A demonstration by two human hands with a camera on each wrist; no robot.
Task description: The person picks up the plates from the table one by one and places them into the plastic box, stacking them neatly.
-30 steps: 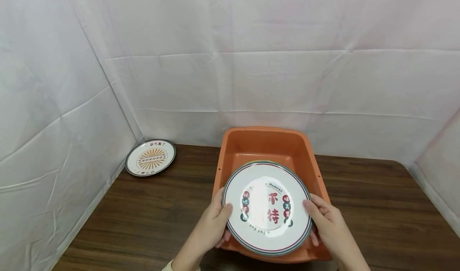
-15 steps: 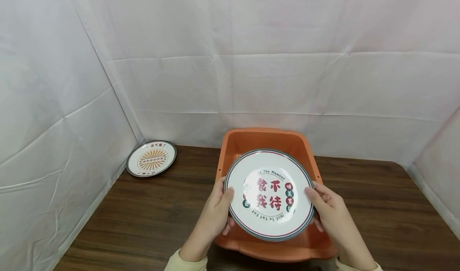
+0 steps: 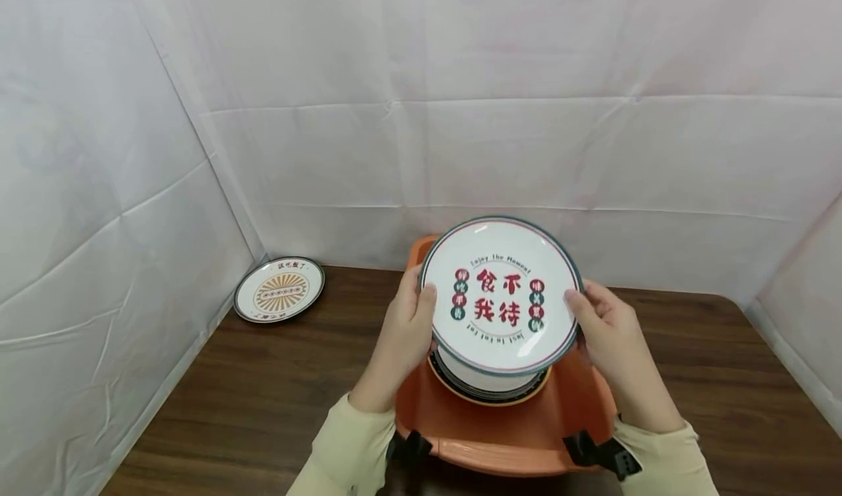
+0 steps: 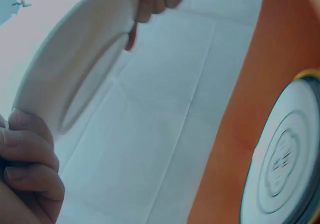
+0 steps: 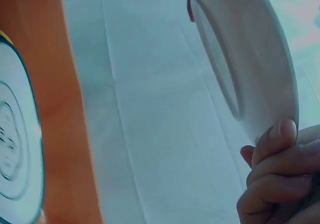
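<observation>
Both hands hold a round white plate (image 3: 500,350) with a teal rim and red and green lettering. The left hand (image 3: 409,328) grips its left edge, thumb on the face. On the opposite edge the right hand (image 3: 608,335) pinches it the same way. In the wrist views the fingers curl under the plate's plain underside (image 4: 75,68). Beneath it, inside the orange basin (image 3: 500,456), sits a stack of plates (image 3: 490,380) with dark and yellow rims, partly hidden by the held plate.
Another white plate (image 3: 279,290) with an orange sunburst pattern lies on the dark wooden table (image 3: 283,379) at the back left corner. White cloth walls (image 3: 421,101) rise behind and at both sides. Black straps (image 3: 601,453) hang at the wrists.
Both hands have lifted the plate up and away from the body, over the basin's far part. The stack of plates in the basin has come into view below it.
</observation>
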